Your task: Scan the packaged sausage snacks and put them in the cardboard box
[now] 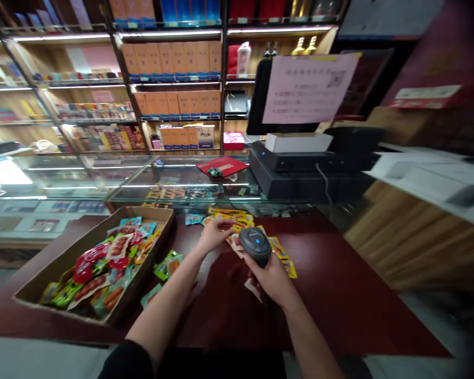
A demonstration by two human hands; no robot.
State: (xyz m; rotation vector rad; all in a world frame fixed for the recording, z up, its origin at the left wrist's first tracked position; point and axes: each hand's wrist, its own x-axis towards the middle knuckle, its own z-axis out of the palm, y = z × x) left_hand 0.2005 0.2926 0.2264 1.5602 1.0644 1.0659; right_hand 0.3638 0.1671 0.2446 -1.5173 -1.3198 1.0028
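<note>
My right hand (271,276) is wrapped round a dark barcode scanner (255,243) with a blue light on its head. To its left, my left hand (215,235) is beside some yellow snack packets (237,215), thumb and fingers curved with a gap between them. Nothing shows clearly in that hand. More yellow packets (290,268) lie partly behind the scanner and my right hand. On the dark red table (331,300), green packets (169,265) lie left of my left forearm, and a blue packet (193,219) lies beyond it.
An open cardboard box (35,307) full of colourful snack packets stands at the left. Behind the table is a glass counter (132,192) with a red mat (231,165) and a monitor (256,113) covered by a paper sheet. Shelves of boxed goods line the back.
</note>
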